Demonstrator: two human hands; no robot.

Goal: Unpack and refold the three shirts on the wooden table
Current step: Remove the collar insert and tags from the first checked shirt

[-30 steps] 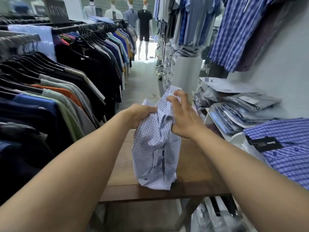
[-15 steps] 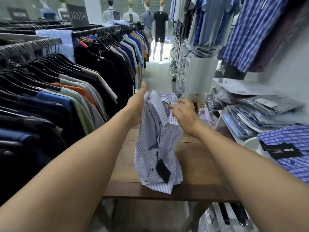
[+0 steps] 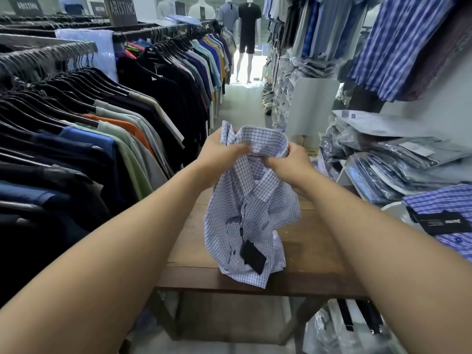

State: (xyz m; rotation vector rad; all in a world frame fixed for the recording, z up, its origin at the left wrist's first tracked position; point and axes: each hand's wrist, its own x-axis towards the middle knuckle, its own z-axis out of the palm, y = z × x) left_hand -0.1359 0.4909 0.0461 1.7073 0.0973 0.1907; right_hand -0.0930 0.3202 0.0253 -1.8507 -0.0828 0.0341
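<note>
A white shirt with a fine blue check (image 3: 251, 208) hangs crumpled above the wooden table (image 3: 314, 249), its hem resting near the table's front edge. A black tag (image 3: 252, 255) dangles on a string from its front. My left hand (image 3: 221, 152) grips the shirt's left shoulder by the collar. My right hand (image 3: 287, 162) grips the collar on the right side. A folded blue striped shirt (image 3: 444, 203) with a black label lies at the far right.
A long rack of hanging dark and coloured shirts (image 3: 102, 129) runs along the left. Bagged shirts (image 3: 398, 164) are piled on shelves at the right. Mannequins (image 3: 246, 34) stand at the far end of the aisle. More bagged stock (image 3: 355, 325) lies under the table.
Both hands have shifted up to the collar and lifted the shirt higher. The shirt has turned, so the black tag now hangs in front.
</note>
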